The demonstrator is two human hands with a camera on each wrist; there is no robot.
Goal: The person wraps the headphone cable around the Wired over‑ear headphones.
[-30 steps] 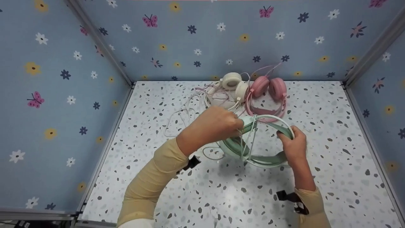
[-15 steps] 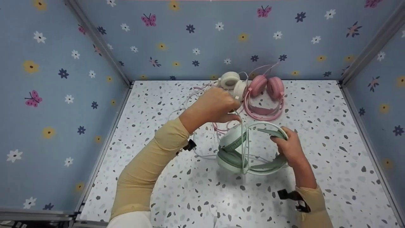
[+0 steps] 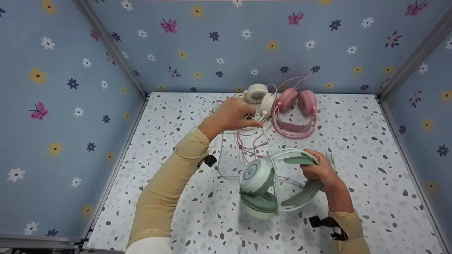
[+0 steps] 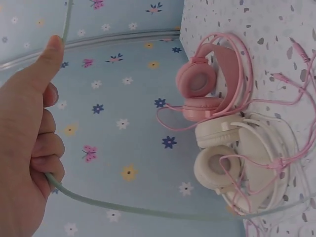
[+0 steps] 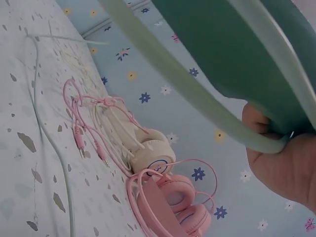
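"Two hands at work: which is nearer the green headphones (image 3: 257, 176)?"

"The right hand (image 3: 323, 173). Its fingers grip the headband (image 3: 303, 194) itself. The left hand (image 3: 231, 114) is well apart from the cups (image 3: 263, 204), beyond them and to the left, its fingers curled round the cord (image 4: 113, 206)."

"How do the headphones lie?"

"Roughly sideways in the head view, headband to the right, cups to the left. They're over the worktop (image 3: 197, 215), about mid-way across. They look lifted, but I can't tell whether the lower cup touches."

"And the cord?"

"From the left fingers it comes back toward the person, slanting slightly right, then passes just beside the cups. That line is what matters, I'd say: cord end far, headphones near, the stretch between almost straight."

"Anything close to it?"

"The white pair (image 3: 257, 92) sits just beyond the left hand, with the pink pair (image 3: 307, 102) beside it on the right."
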